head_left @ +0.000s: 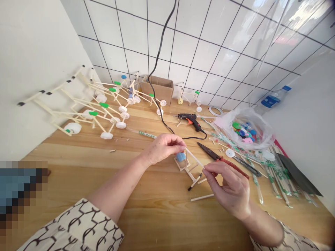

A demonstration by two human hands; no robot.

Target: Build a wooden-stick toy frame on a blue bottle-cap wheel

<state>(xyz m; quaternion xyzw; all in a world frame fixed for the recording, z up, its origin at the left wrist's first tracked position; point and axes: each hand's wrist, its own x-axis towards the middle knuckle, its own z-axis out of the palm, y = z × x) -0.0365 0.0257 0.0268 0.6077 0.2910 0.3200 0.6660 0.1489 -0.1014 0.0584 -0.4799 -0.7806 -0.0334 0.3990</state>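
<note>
A thin white strip (194, 157) is stretched between my two hands above the table. My left hand (167, 149) pinches its upper left end between thumb and fingertips. The lower right end is pinched in my right hand (229, 188). Just beneath the strip stands a small wooden stick frame (188, 172) with a blue piece (180, 157) on it and a black-tipped crossbar at its lower end. A loose stick (202, 197) lies on the wood left of my right hand.
Several wheeled stick models (106, 135) stand at the left. A black glue gun (192, 120), red-handled pliers (218, 157), a bag of colourful caps (261, 134), a cardboard box (162, 89) and wrapped sticks (274, 177) lie behind and to the right.
</note>
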